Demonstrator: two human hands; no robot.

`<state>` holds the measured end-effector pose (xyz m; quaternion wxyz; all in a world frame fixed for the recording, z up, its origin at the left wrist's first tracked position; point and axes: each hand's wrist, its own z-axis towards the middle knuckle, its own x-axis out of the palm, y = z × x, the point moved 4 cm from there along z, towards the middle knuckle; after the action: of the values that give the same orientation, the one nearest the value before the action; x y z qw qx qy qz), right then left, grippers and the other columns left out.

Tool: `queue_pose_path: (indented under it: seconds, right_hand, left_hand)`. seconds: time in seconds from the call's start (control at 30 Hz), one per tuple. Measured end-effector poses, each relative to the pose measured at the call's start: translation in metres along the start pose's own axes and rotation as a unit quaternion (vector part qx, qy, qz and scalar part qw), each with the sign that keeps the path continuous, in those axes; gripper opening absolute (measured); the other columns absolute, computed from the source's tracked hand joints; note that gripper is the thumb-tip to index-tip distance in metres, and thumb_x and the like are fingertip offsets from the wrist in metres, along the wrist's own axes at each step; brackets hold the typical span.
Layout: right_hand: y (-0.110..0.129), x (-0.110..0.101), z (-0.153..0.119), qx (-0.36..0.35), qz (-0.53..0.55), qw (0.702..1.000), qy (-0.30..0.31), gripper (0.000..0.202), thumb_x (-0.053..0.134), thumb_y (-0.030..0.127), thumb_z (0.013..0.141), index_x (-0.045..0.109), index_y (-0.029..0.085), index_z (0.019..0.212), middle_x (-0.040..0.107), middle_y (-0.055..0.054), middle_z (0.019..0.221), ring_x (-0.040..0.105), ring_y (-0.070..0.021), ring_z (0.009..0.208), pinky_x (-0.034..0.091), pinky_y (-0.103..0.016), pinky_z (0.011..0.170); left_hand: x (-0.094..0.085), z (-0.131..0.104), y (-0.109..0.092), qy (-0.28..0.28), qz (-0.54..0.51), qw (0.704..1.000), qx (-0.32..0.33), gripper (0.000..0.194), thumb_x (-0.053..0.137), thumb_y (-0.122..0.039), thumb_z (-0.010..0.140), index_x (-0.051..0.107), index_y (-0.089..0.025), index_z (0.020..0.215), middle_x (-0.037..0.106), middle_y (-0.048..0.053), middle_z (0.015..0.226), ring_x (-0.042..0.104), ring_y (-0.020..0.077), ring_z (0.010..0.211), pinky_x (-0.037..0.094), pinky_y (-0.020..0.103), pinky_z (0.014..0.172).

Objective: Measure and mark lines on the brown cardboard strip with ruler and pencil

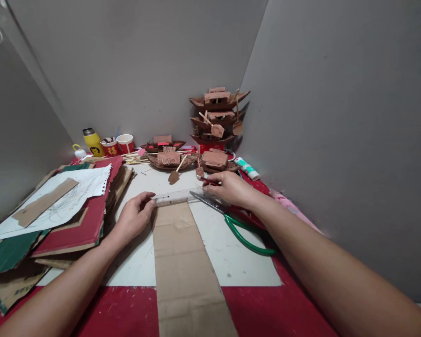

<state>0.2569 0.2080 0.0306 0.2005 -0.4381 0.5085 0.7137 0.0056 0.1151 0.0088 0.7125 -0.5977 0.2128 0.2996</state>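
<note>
A clear ruler [171, 198] lies across the far end of a long brown cardboard strip [182, 262]. My left hand [137, 214] has its fingers closed on the ruler's left end. In my right hand [228, 188], raised over the ruler's right end, is a dark red pen [209, 181]. Scissors with green handles [243, 238] lie beside the strip, under my right wrist, their blades pointing at the ruler. A white board [133, 267] is under the strip.
Stacked cardboard sheets [73, 234] with scribbled paper [91, 180] are at left. Brown model boats [217, 100] stand at the back, near paper cups [125, 143] and a yellow bottle [93, 143]. A white and green tube [247, 169] is at right.
</note>
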Motion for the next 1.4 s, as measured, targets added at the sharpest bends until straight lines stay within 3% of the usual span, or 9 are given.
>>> queue_pose_path:
  seconds: [0.2, 0.43, 0.53, 0.67, 0.83, 0.97, 1.1, 1.2, 1.4]
  right_hand:
    - [0.002, 0.005, 0.001, -0.039, -0.009, 0.999, -0.001, 0.017, 0.062, 0.027, 0.082, 0.073, 0.020, 0.093, 0.074, -0.003, 0.093, 0.066, -0.0219, 0.085, 0.045, -0.027, 0.072]
    - [0.030, -0.013, -0.023, -0.024, -0.082, 0.990, -0.109, 0.026, 0.059, 0.024, 0.085, 0.070, 0.017, 0.108, 0.070, -0.012, 0.111, 0.063, -0.0265, 0.100, 0.044, -0.032, 0.084]
    - [0.047, -0.005, -0.053, -0.025, -0.057, 0.998, -0.030, 0.017, 0.057, 0.027, 0.087, 0.070, 0.020, 0.095, 0.073, -0.008, 0.093, 0.066, -0.0232, 0.084, 0.045, -0.029, 0.072]
    - [0.062, 0.029, -0.097, -0.008, -0.059, 0.996, 0.073, 0.031, 0.061, 0.047, 0.083, 0.067, 0.020, 0.098, 0.071, -0.009, 0.090, 0.065, -0.0239, 0.079, 0.043, -0.029, 0.067]
    - [0.086, 0.066, -0.127, -0.013, -0.092, 0.993, 0.075, 0.051, 0.059, 0.049, 0.084, 0.056, 0.015, 0.122, 0.066, -0.014, 0.106, 0.066, -0.0284, 0.089, 0.043, -0.032, 0.072]
    - [0.097, 0.071, -0.131, -0.016, -0.114, 0.989, 0.088, 0.051, 0.056, 0.051, 0.085, 0.056, 0.015, 0.120, 0.067, -0.014, 0.103, 0.067, -0.0286, 0.085, 0.043, -0.033, 0.068]
    - [0.077, 0.047, -0.120, -0.021, -0.127, 0.989, 0.068, 0.037, 0.055, 0.047, 0.088, 0.063, 0.019, 0.111, 0.068, -0.011, 0.101, 0.066, -0.0269, 0.091, 0.044, -0.031, 0.074]
    - [0.044, 0.016, -0.109, 0.038, -0.211, 0.976, -0.034, 0.043, 0.051, 0.040, 0.092, 0.054, 0.018, 0.128, 0.060, -0.015, 0.123, 0.065, -0.0283, 0.098, 0.046, -0.033, 0.074]
    - [0.012, 0.010, -0.097, 0.059, -0.312, 0.948, -0.012, 0.036, 0.044, 0.040, 0.093, 0.063, 0.016, 0.112, 0.059, -0.016, 0.114, 0.067, -0.0277, 0.085, 0.044, -0.032, 0.060]
  left_hand:
    - [0.000, 0.001, -0.002, 0.010, -0.045, 0.999, -0.005, 0.017, 0.055, -0.035, 0.080, 0.059, -0.019, 0.074, 0.060, 0.000, 0.071, 0.055, 0.0177, 0.072, 0.043, 0.029, 0.068]
    - [-0.005, 0.006, 0.002, 0.012, -0.092, 0.996, -0.002, 0.015, 0.055, -0.033, 0.078, 0.057, -0.019, 0.072, 0.058, -0.001, 0.067, 0.053, 0.0163, 0.068, 0.042, 0.028, 0.067]
    - [-0.007, 0.007, 0.005, 0.020, -0.109, 0.994, 0.003, 0.015, 0.056, -0.032, 0.077, 0.058, -0.019, 0.070, 0.060, 0.000, 0.067, 0.054, 0.0162, 0.067, 0.042, 0.028, 0.067]
    - [-0.010, 0.007, 0.007, 0.033, -0.132, 0.991, 0.013, 0.015, 0.056, -0.033, 0.076, 0.058, -0.019, 0.070, 0.058, -0.002, 0.064, 0.051, 0.0148, 0.063, 0.041, 0.027, 0.063]
    - [-0.013, 0.005, 0.007, 0.058, -0.146, 0.987, 0.025, 0.016, 0.055, -0.035, 0.075, 0.057, -0.020, 0.072, 0.057, -0.003, 0.064, 0.050, 0.0145, 0.062, 0.040, 0.026, 0.062]
    - [-0.016, 0.002, 0.006, 0.081, -0.144, 0.986, 0.025, 0.016, 0.056, -0.036, 0.075, 0.056, -0.020, 0.071, 0.057, -0.003, 0.062, 0.051, 0.0149, 0.062, 0.041, 0.027, 0.063]
    - [-0.018, -0.002, 0.005, 0.086, -0.134, 0.987, 0.026, 0.015, 0.054, -0.033, 0.077, 0.056, -0.020, 0.073, 0.058, -0.003, 0.065, 0.053, 0.0151, 0.064, 0.042, 0.027, 0.066]
    - [-0.019, -0.003, 0.003, 0.087, -0.124, 0.988, 0.029, 0.012, 0.053, -0.030, 0.079, 0.057, -0.020, 0.074, 0.059, -0.002, 0.068, 0.053, 0.0152, 0.067, 0.042, 0.028, 0.069]
    - [-0.018, -0.003, 0.005, 0.087, -0.122, 0.988, 0.024, 0.010, 0.051, -0.028, 0.079, 0.057, -0.020, 0.075, 0.061, 0.000, 0.071, 0.054, 0.0159, 0.069, 0.042, 0.029, 0.071]
